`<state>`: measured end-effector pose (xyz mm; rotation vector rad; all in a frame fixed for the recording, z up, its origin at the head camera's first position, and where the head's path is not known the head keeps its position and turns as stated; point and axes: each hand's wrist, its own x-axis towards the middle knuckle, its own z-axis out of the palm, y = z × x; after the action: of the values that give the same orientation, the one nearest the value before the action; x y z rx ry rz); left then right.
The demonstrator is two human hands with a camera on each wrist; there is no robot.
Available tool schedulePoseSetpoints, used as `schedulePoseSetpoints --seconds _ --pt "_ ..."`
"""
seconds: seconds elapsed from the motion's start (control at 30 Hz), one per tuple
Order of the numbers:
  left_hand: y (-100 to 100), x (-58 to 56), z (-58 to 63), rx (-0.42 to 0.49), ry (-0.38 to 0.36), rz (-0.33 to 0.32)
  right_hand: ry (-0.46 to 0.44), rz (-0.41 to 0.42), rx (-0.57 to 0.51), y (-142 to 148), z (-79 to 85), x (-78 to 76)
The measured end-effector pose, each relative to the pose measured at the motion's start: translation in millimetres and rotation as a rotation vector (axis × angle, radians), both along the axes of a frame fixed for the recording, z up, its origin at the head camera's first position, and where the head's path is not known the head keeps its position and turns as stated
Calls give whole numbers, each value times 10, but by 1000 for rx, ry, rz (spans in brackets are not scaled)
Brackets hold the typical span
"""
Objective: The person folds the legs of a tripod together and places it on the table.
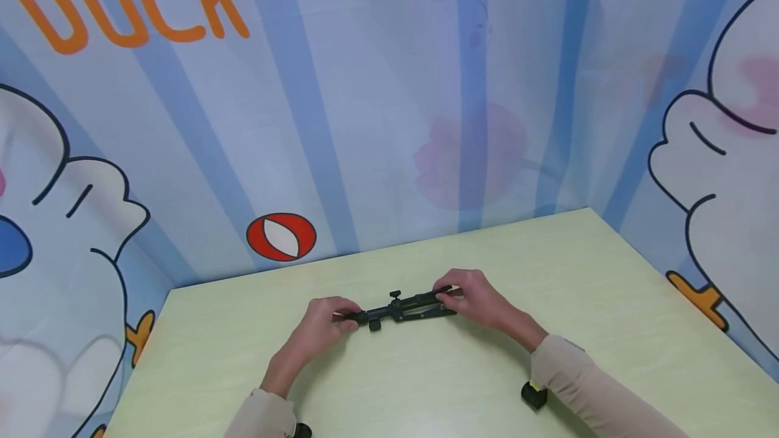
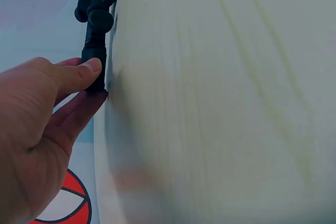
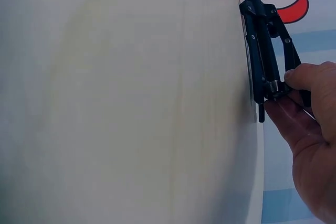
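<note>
A small black tripod [image 1: 397, 309] lies level between my two hands over the tabletop, its knobs near the middle. My left hand [image 1: 320, 324] pinches the round end of it with thumb and fingers. At the other end, my right hand [image 1: 477, 298] grips one of the legs, which are slightly spread. The left wrist view shows the thumb pressed on the tripod's dark collar [image 2: 94, 59]. In the right wrist view the thumb and fingers hold a leg [image 3: 290, 51] near the bottom of the central tube. Whether the tripod touches the table is hard to tell.
A pale yellow-green table [image 1: 389, 384] spreads under both hands. Behind it hangs a blue striped cloth [image 1: 389, 120] with cartoon ducks and a red oval print. Dark wrist devices [image 1: 534, 395] sit below both sleeves.
</note>
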<state>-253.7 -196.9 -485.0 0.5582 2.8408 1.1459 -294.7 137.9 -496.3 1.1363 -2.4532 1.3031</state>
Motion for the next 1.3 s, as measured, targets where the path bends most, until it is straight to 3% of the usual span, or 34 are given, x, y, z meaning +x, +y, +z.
schedulePoseSetpoints --seconds 0.7,1.3 --pt "-30 -94 -66 -12 37 62 -110 -57 -14 -8 -11 -104" --pt "-57 -153 -89 9 78 56 -100 -54 -23 -12 -33 -178"
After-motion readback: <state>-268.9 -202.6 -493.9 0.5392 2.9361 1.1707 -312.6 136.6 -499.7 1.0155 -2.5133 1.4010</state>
